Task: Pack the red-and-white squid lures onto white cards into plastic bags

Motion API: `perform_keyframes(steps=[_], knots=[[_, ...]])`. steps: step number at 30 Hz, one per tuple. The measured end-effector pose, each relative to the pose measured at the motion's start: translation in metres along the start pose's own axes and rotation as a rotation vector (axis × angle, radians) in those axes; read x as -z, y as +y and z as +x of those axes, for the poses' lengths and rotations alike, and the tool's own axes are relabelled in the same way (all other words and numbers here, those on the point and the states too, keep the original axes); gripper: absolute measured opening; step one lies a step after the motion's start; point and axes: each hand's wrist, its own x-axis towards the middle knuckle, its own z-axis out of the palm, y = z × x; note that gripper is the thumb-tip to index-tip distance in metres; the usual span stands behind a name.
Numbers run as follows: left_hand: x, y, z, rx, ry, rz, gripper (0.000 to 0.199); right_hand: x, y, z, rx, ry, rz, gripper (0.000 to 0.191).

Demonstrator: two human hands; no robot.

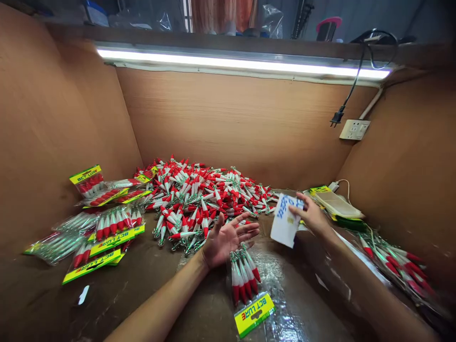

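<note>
My left hand [228, 240] is open, palm up and fingers spread, with nothing in it. Just below it lies a clear bag of red-and-white fishing lures [245, 275] with a yellow and green BCT LURE header; whether the hand touches the bag I cannot tell. Between the thumb and fingers of my right hand [311, 213] is a white card [285, 221] with blue handwriting, tilted above the table. Behind both hands spreads a large heap of loose red-and-white lures [206, 194] with green hooks.
Packed lure bags [114, 242] are stacked at the left. On the right lie flat yellow-topped packets [333, 202] and more bagged lures [395, 263]. A plug on a black cord [338, 116] hangs beside a wall socket [355, 129]. Board walls enclose the table under a tube light [242, 64].
</note>
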Motion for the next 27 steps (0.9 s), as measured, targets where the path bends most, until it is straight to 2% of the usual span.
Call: perform_keyframes(steps=[2,3,4,7,9,10,12,16,20,24,27], knots=[[0.0,0.0,0.001,0.004,0.018,-0.042,0.08,0.01,0.015,-0.014,0.12,0.111,-0.308,0.072],[-0.001,0.0,0.001,0.003,0.028,-0.058,0.079,0.008,0.018,-0.025,0.16,0.069,-0.384,0.062],[-0.002,-0.001,0.002,0.002,0.036,-0.07,0.078,0.002,0.018,-0.038,0.16,-0.055,-0.402,0.052],[-0.01,-0.002,0.003,-0.009,0.056,-0.094,0.075,-0.031,0.008,-0.081,-0.029,-0.707,-0.219,0.043],[-0.016,-0.004,0.005,-0.021,0.067,-0.097,0.074,-0.053,0.002,-0.104,-0.112,-0.952,-0.048,0.039],[-0.018,-0.006,0.005,-0.03,0.077,-0.095,0.075,-0.062,0.001,-0.111,-0.138,-1.004,0.018,0.036],[-0.021,-0.008,0.006,-0.059,0.118,-0.078,0.076,-0.073,0.002,-0.118,-0.178,-1.0,0.09,0.032],[-0.015,-0.01,0.004,-0.066,0.236,0.023,0.074,-0.069,0.008,-0.11,-0.226,-0.779,0.108,0.033],[-0.007,-0.019,0.003,0.06,0.242,0.382,0.063,-0.06,0.011,-0.099,-0.214,-0.635,0.195,0.033],[-0.006,-0.037,0.007,0.003,0.358,0.799,0.047,-0.06,0.013,-0.1,-0.198,-0.6,0.297,0.028],[-0.009,-0.046,0.009,-0.03,0.438,0.878,0.045,-0.063,0.014,-0.105,-0.216,-0.609,0.242,0.022]])
